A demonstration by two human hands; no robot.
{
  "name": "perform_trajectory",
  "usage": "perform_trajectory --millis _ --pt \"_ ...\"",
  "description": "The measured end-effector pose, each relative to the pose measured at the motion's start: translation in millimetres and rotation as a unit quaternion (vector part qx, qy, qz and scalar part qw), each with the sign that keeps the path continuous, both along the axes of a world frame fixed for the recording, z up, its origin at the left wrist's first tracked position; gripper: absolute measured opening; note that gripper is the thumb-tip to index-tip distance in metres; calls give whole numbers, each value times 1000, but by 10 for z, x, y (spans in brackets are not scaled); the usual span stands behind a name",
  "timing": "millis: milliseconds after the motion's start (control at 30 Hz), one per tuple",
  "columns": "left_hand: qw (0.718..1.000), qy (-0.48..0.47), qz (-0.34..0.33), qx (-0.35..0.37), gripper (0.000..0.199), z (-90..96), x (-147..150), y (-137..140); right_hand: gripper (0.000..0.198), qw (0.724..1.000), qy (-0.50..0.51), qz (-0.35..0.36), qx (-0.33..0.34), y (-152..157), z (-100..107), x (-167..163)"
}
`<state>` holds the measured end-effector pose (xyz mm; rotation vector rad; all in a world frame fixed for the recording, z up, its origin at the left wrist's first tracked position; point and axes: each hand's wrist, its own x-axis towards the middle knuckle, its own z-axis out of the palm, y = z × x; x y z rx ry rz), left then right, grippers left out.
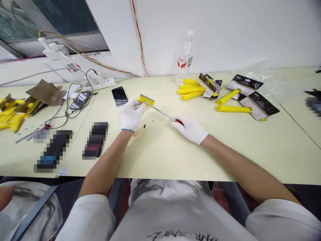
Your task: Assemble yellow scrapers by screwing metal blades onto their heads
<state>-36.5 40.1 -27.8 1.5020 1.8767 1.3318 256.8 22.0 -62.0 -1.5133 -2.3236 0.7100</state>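
Observation:
My left hand [131, 114], in a white knitted glove with a blue cuff edge, pinches a yellow scraper head [147, 99] with a grey metal strip along it. A screwdriver [162, 112] with a long metal shaft and a red handle is gripped in my gloved right hand [192, 129]. Its tip meets the scraper head near my left fingertips; whether it sits in a screw is too small to tell. On the table just below lies a small black piece [144, 126]. Most of the screwdriver's handle is hidden by my right fingers.
Yellow tube handles [192, 90] and black-and-white packaging cards [260, 103] lie at the back right, near a plastic bottle [184, 62]. Phones, including one [119, 96] behind my left hand, cables, a power strip [100, 83] and yellow parts [12, 115] occupy the left. Another person sits at left.

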Motion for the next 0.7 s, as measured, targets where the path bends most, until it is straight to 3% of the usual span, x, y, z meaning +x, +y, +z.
perform_trajectory --millis 200,400,433,567,600,633,700 --pt "1000 20 0 1 11 -32 11 5 34 998 47 -8 -40 -42 158 11" --pt "997 68 -12 35 13 -177 -24 65 38 959 154 -27 -235 -154 331 60" --pt "996 76 -11 40 14 -189 -30 70 37 963 144 -34 -226 -163 327 51" --pt "991 127 8 51 15 -169 -31 56 34 996 47 -61 -43 -164 293 2" --pt "989 139 7 51 15 -153 -27 47 33 997 46 -53 -29 -163 295 1" --pt "988 149 4 49 15 -137 -22 39 34 996 63 -44 -46 -162 305 8" --pt "987 155 -7 39 15 -107 -13 25 41 979 133 -30 -149 -168 335 37"
